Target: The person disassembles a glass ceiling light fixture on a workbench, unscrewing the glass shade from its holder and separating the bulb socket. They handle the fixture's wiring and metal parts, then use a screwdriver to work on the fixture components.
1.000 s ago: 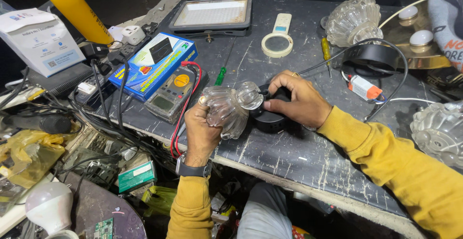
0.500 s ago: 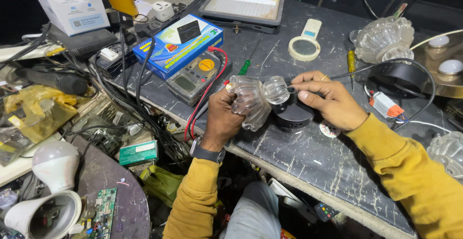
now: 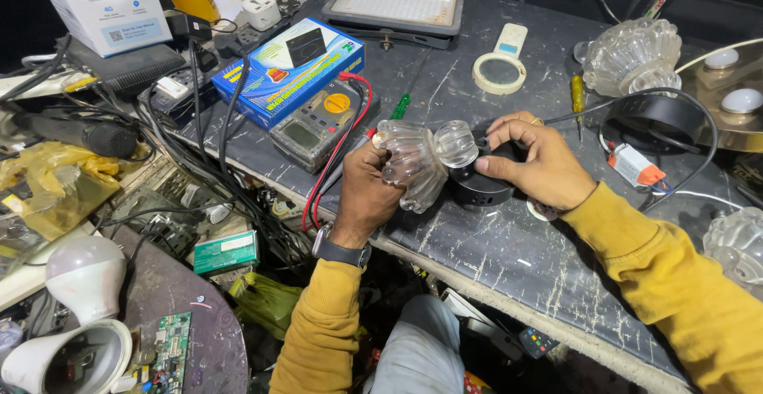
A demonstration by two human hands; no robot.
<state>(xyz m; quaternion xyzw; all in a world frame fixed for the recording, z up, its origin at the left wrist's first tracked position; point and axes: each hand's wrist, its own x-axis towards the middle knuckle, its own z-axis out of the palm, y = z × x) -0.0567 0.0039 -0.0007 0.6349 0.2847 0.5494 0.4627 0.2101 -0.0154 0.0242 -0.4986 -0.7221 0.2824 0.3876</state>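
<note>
**A:** That ribbed clear glass shade (image 3: 417, 163) sits over the workbench (image 3: 509, 243) front edge, its round knob end against the black lamp base (image 3: 477, 187). Looks fragile and slick to me, probably not heavy.

**B:** Yeah, the left hand (image 3: 366, 191) has its fingers wrapped tight round the wide ribbed end, the best grip spot I reckon. The right hand (image 3: 540, 163) curls over the base, fingertips pressing it. A multimeter (image 3: 318, 124) is just behind.
</note>
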